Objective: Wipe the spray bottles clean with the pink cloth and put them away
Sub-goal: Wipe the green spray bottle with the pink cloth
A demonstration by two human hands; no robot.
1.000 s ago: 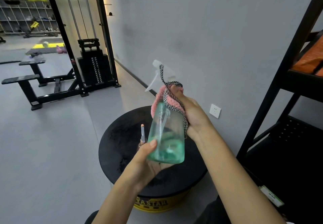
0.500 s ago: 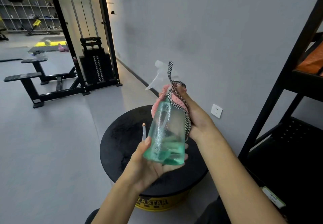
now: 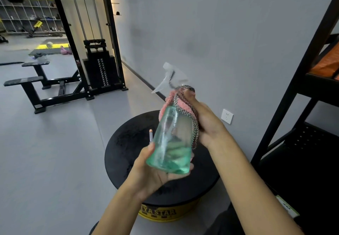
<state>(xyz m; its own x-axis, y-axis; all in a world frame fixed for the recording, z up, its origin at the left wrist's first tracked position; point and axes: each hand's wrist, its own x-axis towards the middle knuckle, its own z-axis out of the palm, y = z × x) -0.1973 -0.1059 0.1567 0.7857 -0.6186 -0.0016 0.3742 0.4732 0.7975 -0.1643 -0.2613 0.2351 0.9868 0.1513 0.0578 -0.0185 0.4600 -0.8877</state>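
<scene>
the wiping was in hand, not finished — the green-tinted spray bottle [image 3: 170, 139] was up in the air between my hands, nothing had been put away as far as i could see, and the black shelf rack [image 3: 293, 91] on my right stood well apart from it. i judged the bottle's shoulder was the part being cleaned and that its lower body and clear trigger head were yet to come, though how clean the glass was i could not tell.

my left hand [image 3: 152, 170] cupped the bottle's base, its fingers curled under and round it, thumb on the near side. my right hand [image 3: 209, 124] was clamped on the pink cloth [image 3: 185, 104], with its fingers [image 3: 186, 95] closed round the cloth and pressing it on the bottle's neck and far side. the cloth's checked border hung down along the bottle's right flank.

the bottle tilted, trigger pointing up and away to the left, over the middle of the round black counter [image 3: 126, 143] and not touching it. a slim thing with an orange tip [image 3: 150, 136] stood upright on the counter just behind my left thumb — whether it was another spray bottle i could not tell.
</scene>
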